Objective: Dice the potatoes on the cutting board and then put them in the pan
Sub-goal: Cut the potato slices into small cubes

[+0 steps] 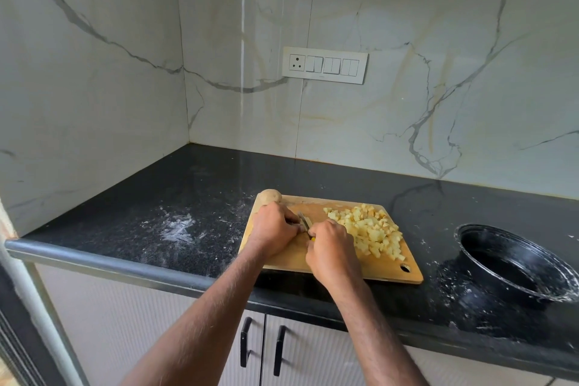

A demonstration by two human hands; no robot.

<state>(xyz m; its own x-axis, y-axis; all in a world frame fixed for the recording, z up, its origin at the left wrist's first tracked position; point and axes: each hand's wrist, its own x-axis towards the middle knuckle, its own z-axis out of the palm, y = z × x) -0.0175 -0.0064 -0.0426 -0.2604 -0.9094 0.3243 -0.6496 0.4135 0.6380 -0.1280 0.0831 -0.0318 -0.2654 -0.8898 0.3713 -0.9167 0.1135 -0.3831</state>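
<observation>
Black countertop point(194, 197) held the cutting board point(283, 255), where the left hand point(272, 230) pinched a potato piece against the right hand point(332, 252)'s gripped knife point(304, 222), risking nicked fingertips

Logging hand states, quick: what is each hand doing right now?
Left hand: fingers curled, pinning a potato piece to the cutting board.
Right hand: gripping the knife.

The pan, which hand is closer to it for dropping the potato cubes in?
The right hand, probably. The pan sits on the counter to the right of the cutting board, and the diced potatoes lie just beside that hand. The left hand is farther away.
</observation>
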